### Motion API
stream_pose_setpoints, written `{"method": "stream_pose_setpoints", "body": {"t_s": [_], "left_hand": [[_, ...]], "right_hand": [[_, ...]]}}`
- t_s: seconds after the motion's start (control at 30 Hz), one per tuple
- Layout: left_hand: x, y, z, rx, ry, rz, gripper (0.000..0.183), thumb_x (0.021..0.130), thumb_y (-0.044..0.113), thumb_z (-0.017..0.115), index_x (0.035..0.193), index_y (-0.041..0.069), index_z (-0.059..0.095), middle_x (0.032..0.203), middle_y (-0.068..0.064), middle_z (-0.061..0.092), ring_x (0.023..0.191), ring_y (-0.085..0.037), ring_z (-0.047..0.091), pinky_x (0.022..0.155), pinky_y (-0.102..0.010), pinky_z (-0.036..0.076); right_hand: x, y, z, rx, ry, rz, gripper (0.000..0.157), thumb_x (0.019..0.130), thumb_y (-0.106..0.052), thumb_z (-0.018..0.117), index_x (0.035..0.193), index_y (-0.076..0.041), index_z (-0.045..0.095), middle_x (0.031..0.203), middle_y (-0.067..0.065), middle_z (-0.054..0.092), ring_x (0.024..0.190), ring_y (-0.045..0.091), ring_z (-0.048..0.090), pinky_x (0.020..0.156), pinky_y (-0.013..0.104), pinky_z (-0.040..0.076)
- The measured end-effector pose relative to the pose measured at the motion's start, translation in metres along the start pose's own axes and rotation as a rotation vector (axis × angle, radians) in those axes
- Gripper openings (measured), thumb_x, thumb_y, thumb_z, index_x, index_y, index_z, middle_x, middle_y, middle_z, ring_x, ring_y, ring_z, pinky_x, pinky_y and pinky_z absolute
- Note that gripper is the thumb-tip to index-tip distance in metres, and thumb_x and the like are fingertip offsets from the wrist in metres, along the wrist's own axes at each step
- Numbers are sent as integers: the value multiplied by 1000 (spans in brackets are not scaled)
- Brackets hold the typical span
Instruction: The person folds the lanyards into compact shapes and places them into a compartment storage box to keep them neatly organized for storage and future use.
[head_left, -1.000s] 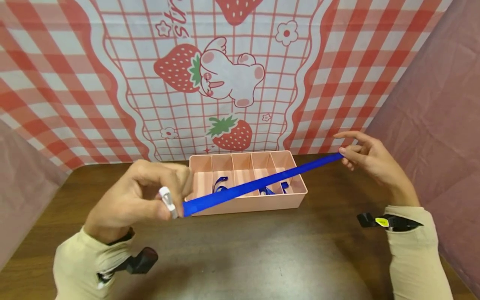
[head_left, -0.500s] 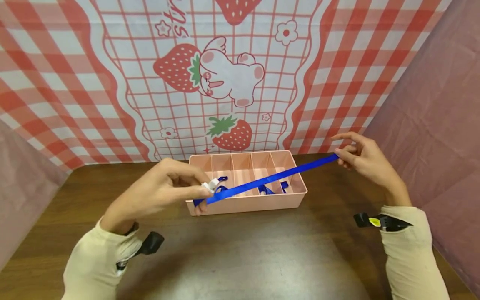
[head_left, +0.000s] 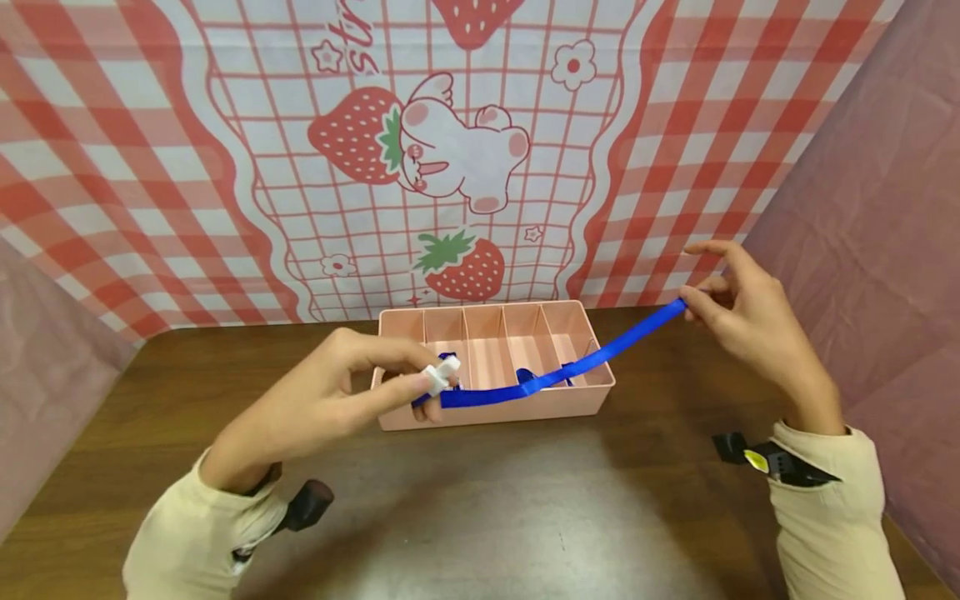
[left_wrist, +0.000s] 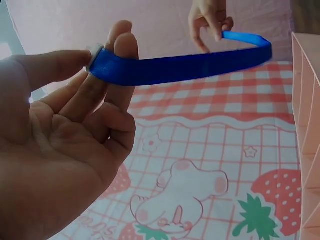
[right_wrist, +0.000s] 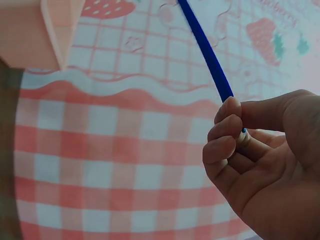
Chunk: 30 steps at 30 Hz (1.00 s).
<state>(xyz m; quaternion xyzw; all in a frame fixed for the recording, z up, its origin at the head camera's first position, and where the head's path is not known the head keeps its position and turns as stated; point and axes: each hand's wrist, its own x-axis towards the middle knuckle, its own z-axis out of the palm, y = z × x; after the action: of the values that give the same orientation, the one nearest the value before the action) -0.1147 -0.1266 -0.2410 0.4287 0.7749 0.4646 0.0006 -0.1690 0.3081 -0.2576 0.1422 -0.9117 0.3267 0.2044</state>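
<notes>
A blue ribbon-like strap (head_left: 480, 398) hangs between both hands, sagging in front of the pink box (head_left: 495, 411). At its left end is a small white plastic piece (head_left: 444, 373), pinched between thumb and fingers of my left hand (head_left: 318, 400); the left wrist view shows the strap (left_wrist: 165, 69) crossing those fingers. My right hand (head_left: 753, 325) pinches the other end, higher up and right of the box. In the right wrist view, the strap (right_wrist: 210, 60) enters between my thumb and curled fingers.
The box has several compartments and stands on a dark wooden table (head_left: 480, 508) near the back. More blue strap pieces (head_left: 525, 377) lie inside it. A strawberry-patterned cloth (head_left: 652, 167) hangs behind, with a pink cloth (head_left: 862, 250) on the right.
My left hand has moved right, to the front of the box, carrying the white piece. Lately my right hand rose slightly outward. The strap, straight before, now sags.
</notes>
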Motion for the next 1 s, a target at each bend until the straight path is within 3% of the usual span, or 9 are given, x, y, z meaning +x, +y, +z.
{"method": "stream_pose_setpoints", "body": {"t_s": [0.13, 0.27, 0.53, 0.7, 1.0], "left_hand": [[1, 7, 7, -82, 11, 22, 11, 99, 8, 61, 104, 15, 67, 86, 12, 74, 76, -9, 68, 63, -26, 51], [1, 11, 14, -168, 52, 45, 10, 97, 0, 62, 98, 10, 60, 88, 4, 76, 84, -15, 73, 72, -29, 56], [7, 8, 30, -84, 136, 77, 1, 94, 12, 69, 94, 13, 68, 84, 9, 67, 75, -11, 62, 66, -28, 52], [12, 4, 42, -88, 115, 142, 1, 95, 14, 69, 94, 14, 69, 90, 8, 67, 80, -11, 60, 67, -27, 51], [18, 2, 65, -156, 27, 193, 10, 97, 10, 65, 106, 13, 67, 114, 2, 66, 99, -11, 62, 80, -29, 54]], "right_hand": [[-6, -17, -2, -10, 11, -58, 55, 90, 1, 70, 138, -16, 51, 75, 8, 69, 61, 4, 61, 52, 18, 44], [-12, -35, -1, -30, 13, -159, 57, 87, 4, 72, 137, -15, 51, 72, 2, 68, 57, 2, 60, 49, 18, 43], [-22, -69, 11, -69, -56, -342, 62, 83, 10, 72, 138, -9, 49, 68, -9, 59, 53, 4, 51, 49, 16, 40], [-30, -90, 27, -63, -137, -415, 58, 85, 8, 72, 136, -10, 49, 73, -12, 60, 55, 1, 47, 52, 16, 40], [-51, -120, 47, 93, -295, -487, 62, 87, 10, 68, 141, -9, 44, 99, -5, 72, 84, 4, 67, 70, 17, 51]]}}
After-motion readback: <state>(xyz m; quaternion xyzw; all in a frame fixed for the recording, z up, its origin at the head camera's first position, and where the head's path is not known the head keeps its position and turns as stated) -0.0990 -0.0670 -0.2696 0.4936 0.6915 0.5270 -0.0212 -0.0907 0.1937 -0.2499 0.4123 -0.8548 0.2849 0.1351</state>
